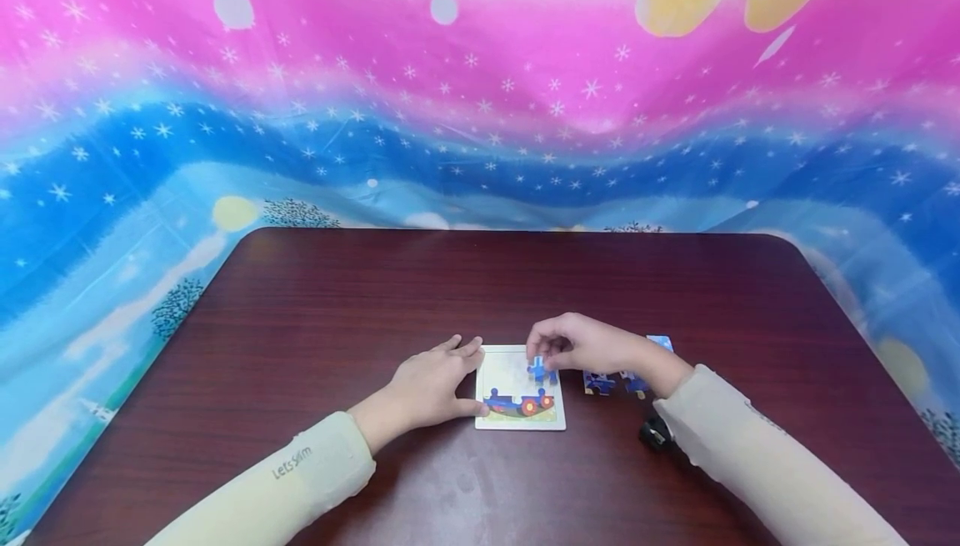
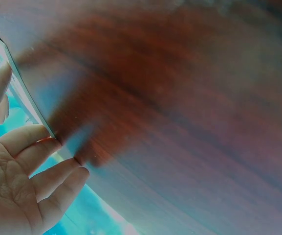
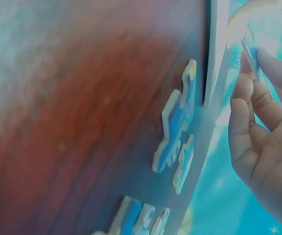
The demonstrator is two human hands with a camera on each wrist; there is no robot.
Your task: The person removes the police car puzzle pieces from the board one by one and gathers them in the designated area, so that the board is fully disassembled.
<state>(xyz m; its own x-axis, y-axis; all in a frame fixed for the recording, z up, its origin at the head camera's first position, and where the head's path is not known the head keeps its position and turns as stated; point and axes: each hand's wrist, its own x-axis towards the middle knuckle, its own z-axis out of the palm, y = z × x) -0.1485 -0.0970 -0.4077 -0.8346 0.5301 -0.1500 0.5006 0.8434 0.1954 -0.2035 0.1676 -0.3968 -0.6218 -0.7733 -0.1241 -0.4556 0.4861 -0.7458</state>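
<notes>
My right hand [image 1: 581, 344] pinches a small blue jigsaw piece [image 1: 537, 369] between thumb and fingers, over the right part of a square puzzle tray [image 1: 521, 426]. In the right wrist view this piece [image 3: 252, 59] appears nearly edge-on. My left hand [image 1: 431, 383] lies at the tray's left side, thumb and fingers extended and touching its edge. In the left wrist view the fingertips meet the tray's rim [image 2: 27, 95]. Along the tray's lower part sit fitted pieces [image 1: 513, 404] with a blue vehicle and red wheels; its upper part is pale and bare.
Several loose jigsaw pieces [image 1: 600, 383] lie right of the tray, partly hidden by the right forearm; the right wrist view shows them [image 3: 177, 120] flat on the table. A small black object [image 1: 655, 434] rests by the right sleeve. A patterned cloth [image 1: 480, 112] hangs behind the dark table [image 1: 375, 296].
</notes>
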